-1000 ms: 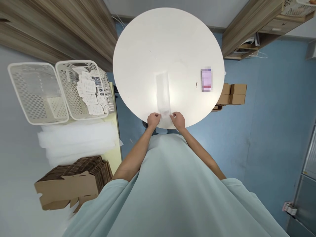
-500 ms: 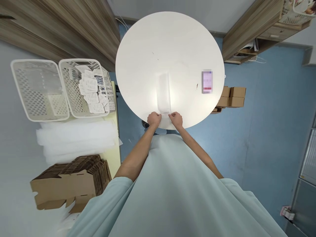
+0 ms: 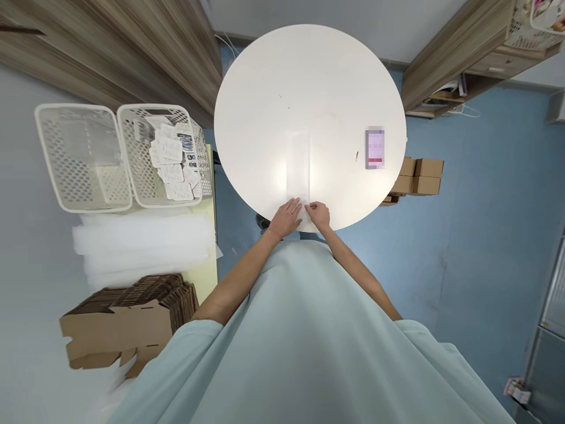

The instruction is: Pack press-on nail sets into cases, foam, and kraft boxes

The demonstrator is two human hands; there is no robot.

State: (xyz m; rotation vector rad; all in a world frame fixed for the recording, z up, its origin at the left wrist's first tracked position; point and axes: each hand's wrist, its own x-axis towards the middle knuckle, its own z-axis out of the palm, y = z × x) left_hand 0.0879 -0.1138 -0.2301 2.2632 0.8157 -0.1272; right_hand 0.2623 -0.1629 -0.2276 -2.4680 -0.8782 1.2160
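A clear, whitish plastic film sleeve [image 3: 298,165] lies lengthwise on the round white table [image 3: 256,88], its near end by the table's front edge. My left hand [image 3: 285,218] rests with fingers stretched over the left side of that near end. On the other side, my right hand [image 3: 319,215] pinches the sleeve's near right corner between thumb and fingers. Farther right on the table lies a small pinkish-purple box [image 3: 375,147], blurred in the picture. A small brown mark shows beside it.
On my left stand two white plastic baskets [image 3: 83,206], one holding several white cards. Stacked white foam sheets [image 3: 145,238] and folded cardboard boxes [image 3: 119,330] lie nearer. Brown cartons [image 3: 428,176] sit on the floor beyond the table's right edge. Wooden cabinets [image 3: 441,65] flank the table.
My left hand has gone from pinching the sleeve's left corner to lying spread on its near end. My right hand still pinches the right side. The view has shifted slightly.
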